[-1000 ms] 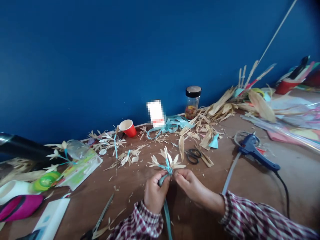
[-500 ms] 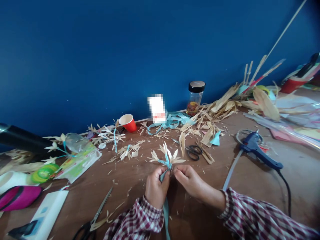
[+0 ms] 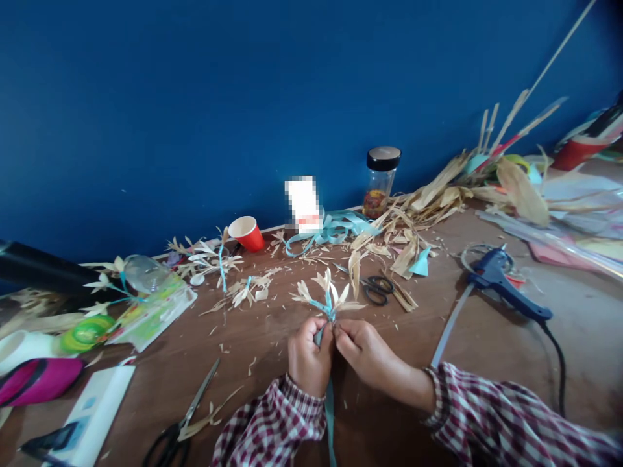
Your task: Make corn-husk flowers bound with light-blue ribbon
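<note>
My left hand (image 3: 310, 355) is clamped on the base of a flower spray (image 3: 329, 303), thumb against fingers; my right hand (image 3: 368, 350) meets it from the other side, thumb and fingers together, though I cannot tell what lies between those fingertips. The spray, pale petals on turquoise-wrapped stems, stands upright above both hands, over the middle of the brown table (image 3: 423, 337). A blue ribbon (image 3: 330, 421) shows at the left thumb and runs down below the hand to the lower edge of the view.

From left to right, I note a magenta pouch (image 3: 43, 383); a green round item (image 3: 87, 333); further pale flowers on turquoise stems (image 3: 126, 293); scissors (image 3: 183, 421), blades pointing away from me; and a tilted red cup (image 3: 253, 239) near the blue wall (image 3: 243, 97). Behind the spray, a blurred white card (image 3: 304, 201) stands just beside a tangle of blue ribbon (image 3: 345, 225). Next come a second pair of scissors (image 3: 365, 283) with dark handles, a black-lidded jar (image 3: 376, 194), a heap of dry husks (image 3: 438, 188) and, beyond my right hand, a blue glue gun (image 3: 511, 295) with its dark cable (image 3: 555, 344).
</note>
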A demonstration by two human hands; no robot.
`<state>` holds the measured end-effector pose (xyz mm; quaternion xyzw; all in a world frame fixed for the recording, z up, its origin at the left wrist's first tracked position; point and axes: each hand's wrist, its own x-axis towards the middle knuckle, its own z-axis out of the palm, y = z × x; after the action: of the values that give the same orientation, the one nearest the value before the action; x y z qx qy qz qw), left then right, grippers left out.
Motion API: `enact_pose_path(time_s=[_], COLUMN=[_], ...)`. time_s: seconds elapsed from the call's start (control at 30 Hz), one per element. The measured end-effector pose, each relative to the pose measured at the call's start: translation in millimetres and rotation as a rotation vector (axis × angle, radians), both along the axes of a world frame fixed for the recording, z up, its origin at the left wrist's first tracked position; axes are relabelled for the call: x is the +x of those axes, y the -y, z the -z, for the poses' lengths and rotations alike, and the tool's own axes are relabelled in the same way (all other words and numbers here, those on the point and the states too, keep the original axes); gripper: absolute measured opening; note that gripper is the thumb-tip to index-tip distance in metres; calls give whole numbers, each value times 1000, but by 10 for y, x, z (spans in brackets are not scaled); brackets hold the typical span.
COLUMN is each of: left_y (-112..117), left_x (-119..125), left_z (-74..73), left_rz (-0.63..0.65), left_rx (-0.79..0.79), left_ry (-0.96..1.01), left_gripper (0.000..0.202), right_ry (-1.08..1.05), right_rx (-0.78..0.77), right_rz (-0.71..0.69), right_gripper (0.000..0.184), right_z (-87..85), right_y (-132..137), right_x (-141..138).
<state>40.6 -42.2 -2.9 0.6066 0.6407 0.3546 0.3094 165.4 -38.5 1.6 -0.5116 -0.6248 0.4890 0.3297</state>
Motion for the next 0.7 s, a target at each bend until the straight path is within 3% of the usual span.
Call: enact_pose_path(time_s=[0.3,0.5,0.7], left_y=[-34,-90,-134], left_x=[-29,-55,-111], left_z=[16,35,27], left_rz=[20,-30,-93], left_rx=[59,160,97], left_ry=[19,-75,-44], left_gripper=[24,20,22], right_ry=[74,306,272], right_rx=[119,275,406], right_rz=[-46,-44,-100], right_gripper=[22,21,23], right_z=[-10,-196,-314], right_y=[-27,12,134], right_x=[-6,130,228])
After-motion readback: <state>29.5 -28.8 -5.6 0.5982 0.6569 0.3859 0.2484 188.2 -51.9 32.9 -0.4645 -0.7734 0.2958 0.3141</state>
